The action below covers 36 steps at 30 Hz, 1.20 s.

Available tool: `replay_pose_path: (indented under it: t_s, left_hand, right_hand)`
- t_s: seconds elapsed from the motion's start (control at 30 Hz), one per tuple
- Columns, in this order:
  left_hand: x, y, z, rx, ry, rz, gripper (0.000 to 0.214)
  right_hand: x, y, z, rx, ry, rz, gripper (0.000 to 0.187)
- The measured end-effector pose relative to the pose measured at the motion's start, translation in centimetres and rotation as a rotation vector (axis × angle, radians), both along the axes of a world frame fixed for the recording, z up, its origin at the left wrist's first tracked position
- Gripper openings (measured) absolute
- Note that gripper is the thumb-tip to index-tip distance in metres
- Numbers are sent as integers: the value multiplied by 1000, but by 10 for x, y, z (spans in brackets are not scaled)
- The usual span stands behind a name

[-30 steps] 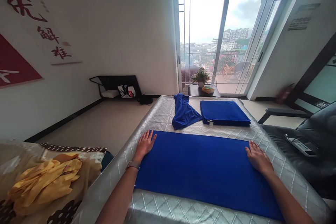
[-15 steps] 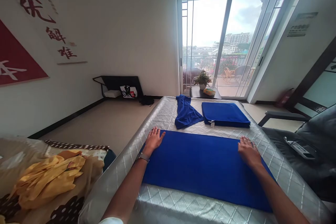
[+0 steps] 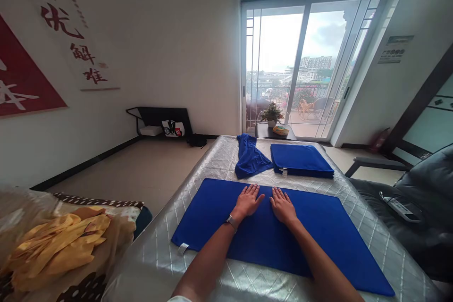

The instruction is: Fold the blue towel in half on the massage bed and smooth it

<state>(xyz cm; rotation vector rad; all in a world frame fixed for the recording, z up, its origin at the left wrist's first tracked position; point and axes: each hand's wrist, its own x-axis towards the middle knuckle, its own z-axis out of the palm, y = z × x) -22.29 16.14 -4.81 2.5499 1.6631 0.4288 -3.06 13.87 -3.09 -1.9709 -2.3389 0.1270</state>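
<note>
A blue towel point(image 3: 208, 212) lies spread flat across a table with a silver quilted cover point(image 3: 155, 250); a white tag shows at its near left corner. My left hand point(image 3: 247, 202) rests palm down on the towel near its far edge, fingers stretched. Close beside it, my right hand point(image 3: 283, 205) lies flat on the same cloth, with a narrow gap between the two. Beyond them sits a stack of folded blue towels point(image 3: 300, 158) with a tag at its front. Left of the stack is a crumpled blue cloth point(image 3: 251, 158).
At the left, crumpled yellow cloth point(image 3: 67, 245) lies on a heap of covers. A dark armchair point(image 3: 375, 193) holding a power strip point(image 3: 401, 207) stands at the right. Past the table's far end, a chair bears a potted plant point(image 3: 272, 115) before the sliding glass door point(image 3: 279, 47).
Both my hands have moved inward from the towel's sides to its middle. The towel's left and right corners are now uncovered, and the view has tipped slightly upward.
</note>
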Motion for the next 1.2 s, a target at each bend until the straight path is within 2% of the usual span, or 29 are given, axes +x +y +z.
replay_pose_path:
  t_s: [0.13, 0.23, 0.3, 0.37, 0.47, 0.63, 0.73, 0.83, 0.9, 1.0, 1.1, 1.2]
  left_hand:
    - [-79, 6, 1, -33, 45, 194, 68]
    - [-148, 11, 1, -63, 59, 390, 69]
    - [-184, 13, -3, -65, 65, 487, 70]
    - [-203, 14, -8, -53, 75, 534, 74]
    - [-208, 14, -14, -34, 90, 552, 81]
    - [-201, 14, -11, -68, 113, 561, 83]
    - [-201, 14, 0, -102, 129, 554, 81]
    - [-186, 14, 15, -102, 108, 613, 81]
    - [-157, 15, 23, -68, 64, 571, 81]
    - [-89, 13, 27, -19, 17, 304, 73]
    - [-16, 8, 20, 24, -1, 58, 68]
    - [30, 4, 5, 72, -39, -65, 66]
  right_hand:
    - [88, -3, -10, 18, -37, -130, 65]
    - [164, -8, -18, 29, -52, -287, 68]
    - [204, -10, -24, 52, -42, -380, 69]
    - [227, -12, -29, 72, -30, -422, 70]
    - [233, -12, -32, 80, -33, -423, 71]
    - [223, -14, -22, 65, -82, -440, 70]
    - [215, -18, -10, 82, -153, -467, 66]
    - [184, -21, 4, 190, -199, -401, 62]
    - [146, -21, 13, 241, -157, -292, 60]
    - [73, -17, 22, 168, -17, -80, 59]
    - [11, -8, 24, 91, 79, 47, 60]
    - [-18, -1, 15, 25, 70, 79, 59]
